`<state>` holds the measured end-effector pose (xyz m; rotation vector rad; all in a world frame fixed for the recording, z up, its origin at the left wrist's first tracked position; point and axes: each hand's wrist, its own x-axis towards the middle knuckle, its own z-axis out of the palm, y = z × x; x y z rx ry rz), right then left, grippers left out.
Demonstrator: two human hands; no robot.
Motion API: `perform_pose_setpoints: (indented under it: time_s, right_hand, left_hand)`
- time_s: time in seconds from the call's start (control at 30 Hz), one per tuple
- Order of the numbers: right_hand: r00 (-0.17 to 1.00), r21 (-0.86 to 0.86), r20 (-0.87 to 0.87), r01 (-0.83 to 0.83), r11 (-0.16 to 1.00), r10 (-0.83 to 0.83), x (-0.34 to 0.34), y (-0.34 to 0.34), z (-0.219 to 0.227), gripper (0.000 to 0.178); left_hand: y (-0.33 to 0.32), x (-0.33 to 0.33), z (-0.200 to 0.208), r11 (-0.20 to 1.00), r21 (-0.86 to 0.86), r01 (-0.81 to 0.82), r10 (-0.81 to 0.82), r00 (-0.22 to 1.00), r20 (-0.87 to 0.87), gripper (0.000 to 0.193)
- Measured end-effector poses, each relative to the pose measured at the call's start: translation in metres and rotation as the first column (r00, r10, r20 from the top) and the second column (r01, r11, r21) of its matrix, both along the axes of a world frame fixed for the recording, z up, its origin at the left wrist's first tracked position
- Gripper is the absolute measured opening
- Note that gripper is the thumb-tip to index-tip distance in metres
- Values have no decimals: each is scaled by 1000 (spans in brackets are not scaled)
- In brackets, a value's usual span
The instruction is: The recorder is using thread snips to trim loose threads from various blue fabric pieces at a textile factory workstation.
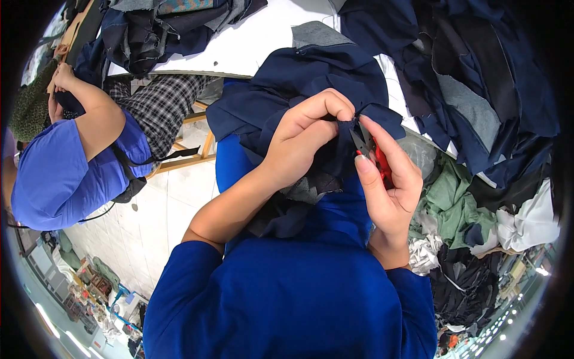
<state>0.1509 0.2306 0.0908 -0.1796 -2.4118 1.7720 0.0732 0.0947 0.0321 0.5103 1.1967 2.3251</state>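
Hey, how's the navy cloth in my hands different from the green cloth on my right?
The navy cloth is dark blue; the green cloth is a paler, muted green. Your left hand pinches the navy cloth; the green cloth lies untouched. Both are crumpled.

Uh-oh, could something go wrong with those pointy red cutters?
Maybe! The red-handled snips in the right grip have blades very close to the left grip, so a slip might nick it. Also, the navy cloth is bunched up beside the blades, so a fold could get snipped by accident.
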Motion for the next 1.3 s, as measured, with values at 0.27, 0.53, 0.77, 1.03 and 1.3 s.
perform_pose_setpoints:
  time_s: [0.27, 0.53, 0.77, 1.03, 1.3]
  right_hand:
    - [1000, -11, -1, 1, 1000, -1, -1, 0, -3, 36]
    - [996, -102, -5, 85, 991, -86, 1, -5, -13, 36]
    - [988, -256, 0, 147, 956, -152, -4, 2, -17, 36]
    - [1000, -45, -29, -4, 999, 2, 0, -3, -8, 38]
    - [999, 17, -36, 12, 1000, -11, 1, -3, -9, 38]
  left_hand:
    - [1, 1, 1, 1000, 2, -8, 8, 999, 32, 14]
    - [5, 5, -2, 1000, 13, -27, 27, 999, 18, 15]
    - [9, 11, -1, 995, 98, 19, -34, 987, 158, 16]
    - [10, 11, 1, 974, 226, -19, -70, 922, 380, 18]
    - [10, 11, 0, 974, 228, -18, -70, 925, 373, 18]
